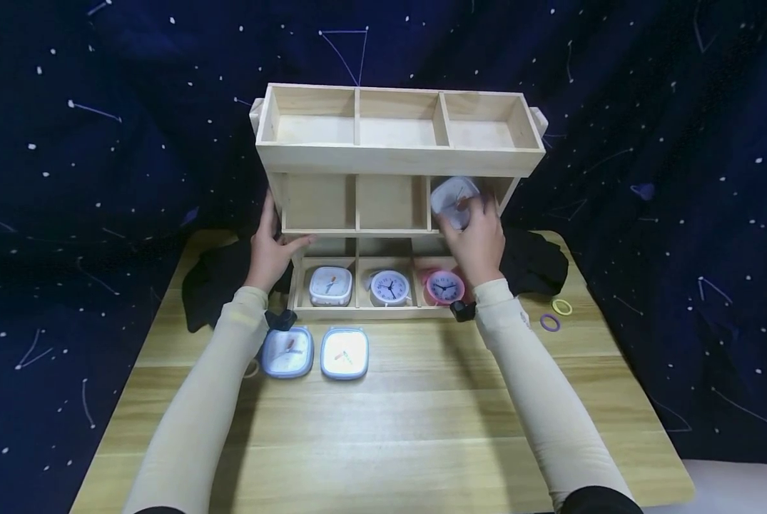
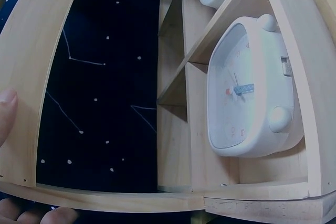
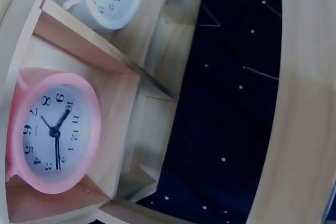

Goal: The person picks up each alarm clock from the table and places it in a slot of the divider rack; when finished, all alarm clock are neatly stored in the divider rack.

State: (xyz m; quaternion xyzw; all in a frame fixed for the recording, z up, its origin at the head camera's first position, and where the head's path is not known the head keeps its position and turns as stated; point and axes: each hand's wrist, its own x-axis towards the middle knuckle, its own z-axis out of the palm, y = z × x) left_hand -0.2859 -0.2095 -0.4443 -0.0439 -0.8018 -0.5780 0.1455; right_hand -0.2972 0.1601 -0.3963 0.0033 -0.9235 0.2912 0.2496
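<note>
A tiered wooden organizer stands at the table's back. My left hand grips its left side, thumb across the front board and fingers behind the edge. At the middle tier's right compartment, my right hand holds a white alarm clock, partly hidden by the fingers. The bottom tier holds a white squarish clock, a white round clock and a pink round clock, one per compartment. The right wrist view does not show the right hand.
Two blue-rimmed square clocks lie on the wooden table in front of the organizer. A yellow ring and a purple ring lie at the right. Black cloth is bunched beside the organizer. A dark starry curtain hangs behind.
</note>
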